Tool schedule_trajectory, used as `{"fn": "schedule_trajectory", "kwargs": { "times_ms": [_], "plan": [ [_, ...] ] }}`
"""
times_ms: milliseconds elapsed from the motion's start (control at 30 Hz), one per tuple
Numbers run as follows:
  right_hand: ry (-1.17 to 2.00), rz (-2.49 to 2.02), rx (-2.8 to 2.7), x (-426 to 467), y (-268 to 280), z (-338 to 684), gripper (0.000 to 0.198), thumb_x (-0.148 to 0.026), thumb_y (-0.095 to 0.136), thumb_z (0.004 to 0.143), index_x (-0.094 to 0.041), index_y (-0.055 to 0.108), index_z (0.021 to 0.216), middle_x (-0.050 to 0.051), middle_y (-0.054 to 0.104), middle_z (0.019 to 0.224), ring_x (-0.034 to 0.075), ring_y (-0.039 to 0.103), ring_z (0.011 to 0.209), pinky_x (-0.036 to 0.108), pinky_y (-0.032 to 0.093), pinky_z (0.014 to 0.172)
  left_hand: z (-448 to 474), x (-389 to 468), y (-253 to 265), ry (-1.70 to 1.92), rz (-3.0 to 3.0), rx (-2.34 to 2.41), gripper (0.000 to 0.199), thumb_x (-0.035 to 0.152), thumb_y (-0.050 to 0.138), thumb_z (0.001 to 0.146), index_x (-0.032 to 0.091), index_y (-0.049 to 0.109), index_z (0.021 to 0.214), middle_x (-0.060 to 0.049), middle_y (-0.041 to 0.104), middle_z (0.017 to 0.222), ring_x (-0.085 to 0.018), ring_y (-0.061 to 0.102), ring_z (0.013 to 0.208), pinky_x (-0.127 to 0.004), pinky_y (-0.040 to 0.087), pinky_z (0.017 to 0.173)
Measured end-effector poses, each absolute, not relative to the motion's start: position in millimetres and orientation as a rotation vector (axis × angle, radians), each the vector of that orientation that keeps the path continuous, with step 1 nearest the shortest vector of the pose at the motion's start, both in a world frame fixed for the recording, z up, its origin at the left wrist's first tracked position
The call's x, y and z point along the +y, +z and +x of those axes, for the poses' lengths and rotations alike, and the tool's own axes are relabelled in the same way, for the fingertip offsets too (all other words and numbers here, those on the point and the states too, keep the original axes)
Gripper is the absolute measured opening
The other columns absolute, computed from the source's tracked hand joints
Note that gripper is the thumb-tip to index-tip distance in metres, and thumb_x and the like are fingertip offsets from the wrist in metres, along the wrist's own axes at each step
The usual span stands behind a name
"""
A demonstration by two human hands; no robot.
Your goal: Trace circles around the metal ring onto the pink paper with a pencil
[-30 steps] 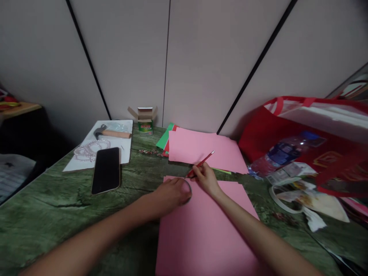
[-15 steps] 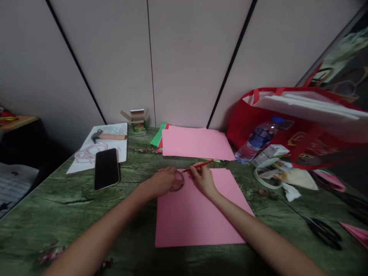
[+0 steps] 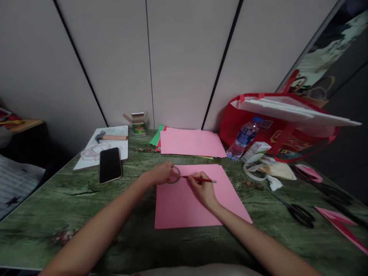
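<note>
A sheet of pink paper (image 3: 189,211), apparently on a stack, lies in front of me on the green table. My left hand (image 3: 161,173) presses a thin grey-rimmed ring (image 3: 178,180) against its upper left part; pink shows through the ring's middle. I cannot tell whether it is a tape roll or a lid. My right hand (image 3: 202,188) rests on the paper, fingers pinched round a red pencil (image 3: 205,180) with a silvery end. The pencil lies at a low slant, its tip at the ring's right edge.
Behind are more pink sheets (image 3: 189,142) and a small green box (image 3: 139,128). At left lie a phone (image 3: 110,165) and a hammer (image 3: 115,137) on a white board. At right stand a water bottle (image 3: 244,138), a red bag (image 3: 230,120) and scissors (image 3: 300,215).
The pencil's rear end has dropped, so it lies flatter. Its tip has moved down along the ring's right edge. My left hand still holds the ring. The camera view has shifted slightly.
</note>
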State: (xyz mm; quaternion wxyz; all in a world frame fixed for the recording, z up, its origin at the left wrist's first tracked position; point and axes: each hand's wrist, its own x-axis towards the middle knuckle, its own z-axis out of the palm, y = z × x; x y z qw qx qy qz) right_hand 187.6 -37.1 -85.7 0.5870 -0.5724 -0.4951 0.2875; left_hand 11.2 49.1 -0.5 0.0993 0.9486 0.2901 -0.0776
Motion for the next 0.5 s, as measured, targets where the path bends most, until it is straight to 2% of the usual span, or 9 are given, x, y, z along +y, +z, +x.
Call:
{"fn": "schedule_trajectory", "kwargs": {
  "times_ms": [167,367,500],
  "plan": [
    [0.61,-1.351,-1.266,-52,-83,181,0.031,-0.046,0.062,0.077,-0.018,0.053,0.069,0.001,0.06,0.058,0.013,0.051,0.049,0.023,0.039,0.045,12,50,3,-0.26,2.829,0.816,0.036,0.014,0.062,0.074,0.028,0.064,0.107,-0.003,0.05,0.098,-0.018,0.047,0.091,-0.023,0.039,0.076],
    [0.609,-1.182,-1.591,-69,-67,164,0.018,-0.036,0.054,0.086,-0.019,0.055,0.081,0.003,0.067,0.075,0.014,0.062,0.063,0.023,0.047,0.053,18,55,3,-0.32,2.854,0.822,0.04,0.012,0.061,0.072,0.028,0.06,0.109,-0.003,0.05,0.1,-0.018,0.05,0.09,-0.025,0.04,0.076],
    [0.328,-1.079,-2.029,-70,-60,157,0.016,-0.029,0.047,0.092,-0.018,0.058,0.088,0.004,0.067,0.076,0.014,0.062,0.065,0.024,0.047,0.057,23,59,2,-0.363,2.858,0.836,0.041,0.014,0.064,0.068,0.028,0.06,0.107,-0.004,0.049,0.104,-0.02,0.05,0.092,-0.027,0.041,0.076]
  ]
}}
